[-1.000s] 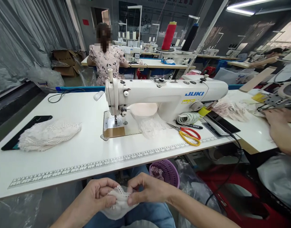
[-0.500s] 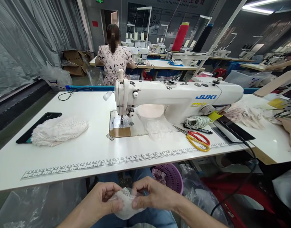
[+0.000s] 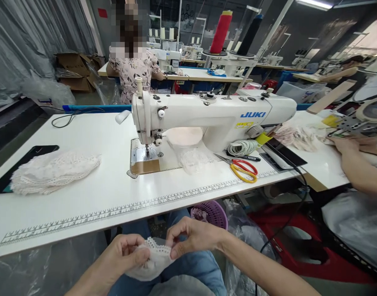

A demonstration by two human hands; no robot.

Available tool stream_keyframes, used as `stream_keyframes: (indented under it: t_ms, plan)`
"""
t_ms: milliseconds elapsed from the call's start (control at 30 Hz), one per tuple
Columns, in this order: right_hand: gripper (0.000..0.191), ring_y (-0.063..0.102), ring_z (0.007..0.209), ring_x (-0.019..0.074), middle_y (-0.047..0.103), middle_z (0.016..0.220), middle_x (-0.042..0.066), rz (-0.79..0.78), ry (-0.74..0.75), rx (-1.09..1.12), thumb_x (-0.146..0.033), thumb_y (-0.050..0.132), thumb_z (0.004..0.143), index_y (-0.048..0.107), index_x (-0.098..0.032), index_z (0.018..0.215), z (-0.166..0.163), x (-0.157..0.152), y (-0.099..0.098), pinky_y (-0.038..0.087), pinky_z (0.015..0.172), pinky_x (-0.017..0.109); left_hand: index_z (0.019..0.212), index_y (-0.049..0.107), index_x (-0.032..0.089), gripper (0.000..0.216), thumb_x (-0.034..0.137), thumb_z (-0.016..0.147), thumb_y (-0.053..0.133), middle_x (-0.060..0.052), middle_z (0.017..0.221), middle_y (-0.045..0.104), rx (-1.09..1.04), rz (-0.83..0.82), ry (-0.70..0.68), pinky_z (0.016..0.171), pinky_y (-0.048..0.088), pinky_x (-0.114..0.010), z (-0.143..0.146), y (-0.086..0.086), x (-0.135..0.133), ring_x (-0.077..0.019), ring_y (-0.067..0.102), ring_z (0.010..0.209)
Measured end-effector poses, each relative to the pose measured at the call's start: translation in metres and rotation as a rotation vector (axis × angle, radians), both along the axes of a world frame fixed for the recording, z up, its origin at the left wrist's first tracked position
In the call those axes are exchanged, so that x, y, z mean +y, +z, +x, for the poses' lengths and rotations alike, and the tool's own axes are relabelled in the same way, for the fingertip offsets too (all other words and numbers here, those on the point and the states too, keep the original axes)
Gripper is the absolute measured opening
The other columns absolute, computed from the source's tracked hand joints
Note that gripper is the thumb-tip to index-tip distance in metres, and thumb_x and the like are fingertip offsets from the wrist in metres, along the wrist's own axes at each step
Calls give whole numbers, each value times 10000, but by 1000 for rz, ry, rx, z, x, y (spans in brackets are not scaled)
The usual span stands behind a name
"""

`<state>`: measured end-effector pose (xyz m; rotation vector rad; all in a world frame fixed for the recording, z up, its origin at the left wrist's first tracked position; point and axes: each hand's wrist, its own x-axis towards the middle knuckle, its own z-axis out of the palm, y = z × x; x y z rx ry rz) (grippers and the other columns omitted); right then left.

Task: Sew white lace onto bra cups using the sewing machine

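Fingertips of the right hand (image 3: 194, 236) pinch the scalloped upper edge of a white lace piece (image 3: 151, 261), thumb and forefinger pressed together on the trim and the other fingers curled above it. Opposite, the left hand (image 3: 129, 253) grips the same piece from its other side, thumb laid flat over the fabric and fingers folded beneath. The lace piece hangs between the two hands, low over the lap in blue jeans (image 3: 191, 267), in front of and below the near edge of the white sewing table (image 3: 99, 193).

On that table a white JUKI sewing machine (image 3: 213, 117) stands in the middle, with another bit of lace (image 3: 193, 158) lying on the bed under its arm. To the left a pile of lace pieces (image 3: 53, 172) rests partly on a dark flat device (image 3: 37, 150). Right of the machine lie scissors with red and yellow handles (image 3: 242, 170), just beside a coil of white cord (image 3: 242, 147) and a black pen (image 3: 250, 157). A printed ruler (image 3: 129, 209) runs along the table's front edge. Under the table sits a purple basket (image 3: 210, 209), near the right wrist.

At the far right a co-worker's hand (image 3: 342, 144) rests on the neighbouring table. Behind the machine stand a red thread cone (image 3: 221, 33) and a black thread cone (image 3: 248, 37), and another person in a floral top (image 3: 133, 70) sits at a farther table.
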<state>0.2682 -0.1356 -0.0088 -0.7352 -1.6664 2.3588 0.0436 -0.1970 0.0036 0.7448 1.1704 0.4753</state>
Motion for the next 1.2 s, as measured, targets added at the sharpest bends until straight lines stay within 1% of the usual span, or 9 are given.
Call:
stream_keyframes:
  t_ms: [133,333,433,567,667,833,1000,1133,1200]
  plan:
    - [326,515,677,98,594,749,12,1,30,11,-380,735,669,672,-95,814,1,-1,3,429,679,216,697,656,128,451,566,621,727,-39,623,626,-26,-8,12,591,351,-236,0,-2,1,-155,509,593]
    - [356,444,572,70,532,612,-25,57,-51,-68,-433,729,659,655,-98,756,-11,-6,3,360,537,177,677,627,134,476,594,608,722,-20,586,604,3,14,26,564,337,-223,3,0,3,-142,496,557]
    - [372,445,557,67,538,611,-20,42,-84,-87,-455,717,667,645,-95,732,-13,-6,1,358,529,179,683,636,130,476,593,611,720,-34,607,621,9,45,29,575,342,-229,1,-2,4,-147,507,563]
    - [382,441,553,66,526,610,-24,31,-50,-90,-471,722,655,633,-106,723,-13,-5,3,359,537,186,702,655,113,494,592,604,722,-50,623,625,18,89,9,572,339,-236,-3,-2,5,-151,503,566]
    - [400,435,566,72,517,616,-28,85,-41,-91,-486,731,635,621,-117,744,-19,-3,10,345,531,189,684,638,107,475,569,612,724,-21,573,568,23,148,-20,535,292,-224,-3,0,7,-122,435,531]
    - [407,338,530,55,408,546,-67,149,-125,-117,-473,745,626,525,-133,667,-36,-4,14,261,475,177,650,614,115,435,545,681,669,44,507,431,137,252,-69,490,210,-213,-2,7,10,-92,315,499]
    - [406,311,541,57,379,561,-66,152,-150,-93,-476,724,661,499,-138,658,-38,-4,10,248,492,187,733,673,117,371,473,643,729,-22,632,609,50,232,-22,561,330,-220,-8,7,10,-142,485,584]
    - [422,335,546,65,397,566,-58,135,-170,-110,-494,729,646,495,-142,657,-38,-2,11,269,505,191,717,677,117,334,406,585,781,-4,568,605,70,233,13,533,321,-210,-11,2,10,-131,482,535]
    - [421,342,549,67,401,567,-57,143,-179,-127,-496,726,647,496,-144,662,-39,-1,13,270,506,191,716,680,120,322,400,591,779,-17,604,637,57,221,27,554,349,-215,-10,4,10,-147,521,564]
